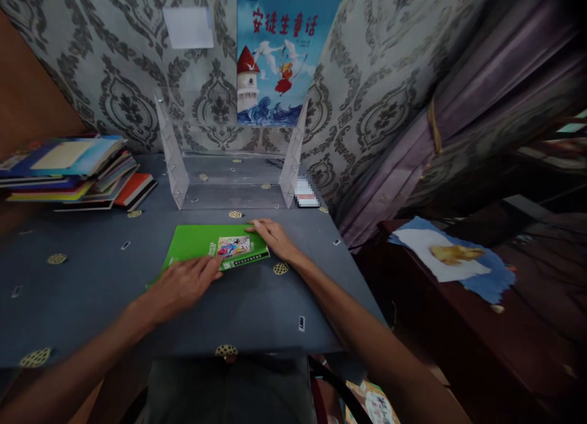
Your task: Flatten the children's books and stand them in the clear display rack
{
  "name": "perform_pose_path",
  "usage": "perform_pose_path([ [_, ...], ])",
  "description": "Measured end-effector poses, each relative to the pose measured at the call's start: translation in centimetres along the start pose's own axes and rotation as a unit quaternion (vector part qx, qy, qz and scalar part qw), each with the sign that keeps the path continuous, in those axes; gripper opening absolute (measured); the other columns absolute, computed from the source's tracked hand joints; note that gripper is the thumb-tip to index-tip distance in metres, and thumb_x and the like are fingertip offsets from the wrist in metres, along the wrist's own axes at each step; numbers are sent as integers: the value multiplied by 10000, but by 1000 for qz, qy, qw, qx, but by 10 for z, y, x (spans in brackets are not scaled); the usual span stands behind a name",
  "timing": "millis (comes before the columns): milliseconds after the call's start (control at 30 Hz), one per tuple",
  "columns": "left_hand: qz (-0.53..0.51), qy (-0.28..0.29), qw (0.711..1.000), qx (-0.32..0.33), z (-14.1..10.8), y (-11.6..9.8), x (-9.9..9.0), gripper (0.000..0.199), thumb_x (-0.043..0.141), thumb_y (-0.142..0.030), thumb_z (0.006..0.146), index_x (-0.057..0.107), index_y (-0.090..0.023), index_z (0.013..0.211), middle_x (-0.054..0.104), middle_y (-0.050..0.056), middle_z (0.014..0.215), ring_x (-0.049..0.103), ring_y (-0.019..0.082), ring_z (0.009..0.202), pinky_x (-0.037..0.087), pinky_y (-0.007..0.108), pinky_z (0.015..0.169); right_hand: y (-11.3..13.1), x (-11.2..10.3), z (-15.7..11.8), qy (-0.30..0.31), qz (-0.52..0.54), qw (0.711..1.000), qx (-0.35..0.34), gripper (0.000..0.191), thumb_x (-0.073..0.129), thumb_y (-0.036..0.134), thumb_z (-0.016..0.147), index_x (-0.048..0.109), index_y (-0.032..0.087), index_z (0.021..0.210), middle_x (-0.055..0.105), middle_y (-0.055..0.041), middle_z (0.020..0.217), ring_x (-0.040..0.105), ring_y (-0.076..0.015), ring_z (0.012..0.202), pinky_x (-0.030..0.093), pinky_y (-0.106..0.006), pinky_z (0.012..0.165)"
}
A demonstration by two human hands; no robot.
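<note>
A green book (pixel 197 239) with a small colourful picture on its cover lies on the patterned grey table cloth. Its spine with dark lettering faces me. My left hand (pixel 186 283) is closed over the near left edge, index finger on the cover and thumb by the spine. At the far right corner, my right hand (pixel 274 237) grips the book's edge with fingers bent over it. Parts of both hands' fingers are hidden from view.
Behind the book stands a clear plastic rack (pixel 233 195). A pile of books (pixel 87 173) sits at the left rear, and a small pixelated item (pixel 306 193) beside the rack. To the right, a dark red cabinet (pixel 440 326) bears a blue cloth (pixel 493 283).
</note>
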State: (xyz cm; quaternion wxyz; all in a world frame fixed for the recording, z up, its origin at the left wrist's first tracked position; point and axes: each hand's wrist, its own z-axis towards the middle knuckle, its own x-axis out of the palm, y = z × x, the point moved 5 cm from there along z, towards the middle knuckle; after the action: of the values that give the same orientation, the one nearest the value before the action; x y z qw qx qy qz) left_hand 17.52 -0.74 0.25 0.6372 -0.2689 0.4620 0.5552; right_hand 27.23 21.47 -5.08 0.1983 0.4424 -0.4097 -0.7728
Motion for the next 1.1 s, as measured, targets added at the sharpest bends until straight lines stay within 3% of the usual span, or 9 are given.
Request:
perform_pose_path([
  [167,-99,-20,990,-101,14,24,-26,318,292,-324,1104,582,-194,1081,687,-3,709,660,158,567,439,241,503,-3,-3,1,-43,132,990,34,823,331,860,906,805,188,905,760,-89,1093,686,-255,1038,510,-379,955],
  [367,-185,-36,958,-215,31,49,-62,290,363,-389,1049,594,-226,985,559,-55,600,525,120,460,345,238,487,-3,-8,1,-124,333,935,25,765,717,771,745,639,247,1296,738,-50,1043,690,-212,925,562,-337,837],
  [533,-242,-128,917,-289,39,61,-88,308,448,-434,995,597,-227,821,453,-58,543,450,131,471,329,263,493,13,1,-1,-76,400,913,40,618,863,656,649,703,243,1080,751,-53,1058,689,-199,921,564,-335,842],
  [633,-354,-177,843,-365,33,65,-74,359,509,-511,966,597,-221,774,477,-42,583,453,134,531,370,256,513,23,6,-5,-29,407,911,54,526,865,664,641,714,208,856,740,-25,834,671,-157,753,556,-299,763],
  [767,-551,-196,642,-497,13,65,-13,435,659,-647,801,579,-219,788,567,-31,608,512,139,530,387,237,475,25,-1,-10,-4,399,911,104,525,811,694,691,676,189,744,631,28,609,517,-88,484,439,-218,472],
  [833,-591,-159,579,-539,2,63,19,493,733,-669,679,554,-218,766,577,-31,584,546,152,522,418,245,478,21,-3,-11,22,387,911,143,536,807,696,690,660,181,721,594,44,561,462,-68,426,379,-199,396],
  [900,-583,-80,586,-558,-7,63,41,545,716,-718,625,532,-220,750,581,-34,567,562,155,500,451,257,481,14,-1,-12,73,364,909,189,549,839,684,650,653,170,702,604,37,557,489,-67,427,399,-190,383],
  [967,-540,27,642,-544,-14,65,52,576,621,-784,645,524,-224,740,589,-27,555,580,162,480,470,268,472,6,4,-14,128,336,903,232,560,865,669,619,669,155,719,650,10,590,558,-81,462,460,-191,405],
  [1100,-480,145,705,-502,-19,77,54,519,550,-747,725,519,-232,669,574,-15,481,554,173,392,421,269,414,-6,5,-18,179,280,900,281,565,841,686,650,674,157,753,701,-18,612,629,-103,496,523,-198,447],
])
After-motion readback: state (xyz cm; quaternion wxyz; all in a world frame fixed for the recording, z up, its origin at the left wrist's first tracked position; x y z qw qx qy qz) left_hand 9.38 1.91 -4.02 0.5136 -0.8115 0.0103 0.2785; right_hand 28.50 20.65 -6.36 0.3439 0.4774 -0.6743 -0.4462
